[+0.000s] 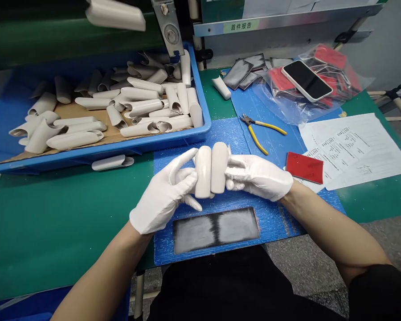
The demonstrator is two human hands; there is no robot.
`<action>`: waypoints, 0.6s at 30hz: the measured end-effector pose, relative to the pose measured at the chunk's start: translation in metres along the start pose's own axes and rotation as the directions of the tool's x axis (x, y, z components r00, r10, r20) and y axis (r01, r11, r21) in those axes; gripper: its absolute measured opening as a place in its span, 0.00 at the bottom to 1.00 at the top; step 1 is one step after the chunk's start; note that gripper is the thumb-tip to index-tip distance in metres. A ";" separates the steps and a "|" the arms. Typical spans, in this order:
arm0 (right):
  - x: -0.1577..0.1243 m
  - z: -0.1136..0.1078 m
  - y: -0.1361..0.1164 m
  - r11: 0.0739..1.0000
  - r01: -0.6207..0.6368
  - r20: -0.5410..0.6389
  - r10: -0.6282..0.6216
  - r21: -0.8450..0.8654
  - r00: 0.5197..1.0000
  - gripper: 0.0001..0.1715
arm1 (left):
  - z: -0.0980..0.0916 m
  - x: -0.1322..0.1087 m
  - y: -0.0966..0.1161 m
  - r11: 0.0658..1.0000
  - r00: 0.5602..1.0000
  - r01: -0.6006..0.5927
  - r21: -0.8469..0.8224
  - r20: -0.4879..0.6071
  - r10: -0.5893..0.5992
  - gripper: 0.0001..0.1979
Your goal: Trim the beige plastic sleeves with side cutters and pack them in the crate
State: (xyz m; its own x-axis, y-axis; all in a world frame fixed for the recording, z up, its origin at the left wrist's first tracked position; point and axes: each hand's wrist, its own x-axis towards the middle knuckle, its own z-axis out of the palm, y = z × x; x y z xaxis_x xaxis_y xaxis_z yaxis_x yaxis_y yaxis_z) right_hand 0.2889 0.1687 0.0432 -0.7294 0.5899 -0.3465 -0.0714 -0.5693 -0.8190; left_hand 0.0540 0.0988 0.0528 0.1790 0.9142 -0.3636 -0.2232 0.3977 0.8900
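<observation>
pressed together, the grip holds two curved pale grey shells (203,172) upright and side by side, their long faces touching at the middle of the blue corrugated mat (274,223). the left hand (162,191), in a white glove, closes on the outer side of one shell, with its thumb raised along the top. the right hand (259,177), gloved the same way, closes on the other from the opposite side. what the shells are made of cannot be told. the work in hand appears to be handling this pair, perhaps checking how the two pieces meet, and any further move calls for a steady hold so that the faces stay aligned. directly below the grip, nearer the body, lies a dark grey abrasive sheet (216,230). ahead and to the left, a blue tray (120,145) holds a heap of similar shells (143,96), with one loose shell (112,162) just outside its front wall. ahead and to the right are yellow-handled pliers (261,131), and farther on a smartphone (306,80) rests on a plastic bag (280,104). beyond the right hand sit a red pad (304,167) and printed papers (354,151).
</observation>
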 end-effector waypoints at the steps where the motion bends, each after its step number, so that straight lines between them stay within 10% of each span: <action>1: 0.000 0.001 0.001 1.000 0.001 -0.010 -0.001 -0.005 1.000 0.22 | 0.001 0.000 0.000 1.000 1.000 -0.003 0.000 -0.013 0.003 0.47; 10: 0.007 0.008 0.016 0.978 0.007 -0.082 -0.025 -0.208 0.996 0.32 | 0.005 0.002 -0.013 0.993 0.998 -0.043 0.111 -0.034 0.048 0.42; 18: 0.008 0.005 0.017 0.998 0.021 -0.046 -0.018 0.062 0.999 0.25 | -0.002 0.002 -0.007 0.999 0.999 0.038 -0.015 -0.015 -0.038 0.33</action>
State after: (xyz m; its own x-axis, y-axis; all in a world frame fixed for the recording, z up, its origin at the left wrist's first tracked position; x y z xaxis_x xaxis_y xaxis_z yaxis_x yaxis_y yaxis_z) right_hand 0.2782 0.1614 0.0290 -0.6958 0.6257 -0.3527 -0.1286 -0.5916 -0.7959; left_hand 0.0542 0.0982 0.0452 0.1726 0.8996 -0.4012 -0.2308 0.4329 0.8714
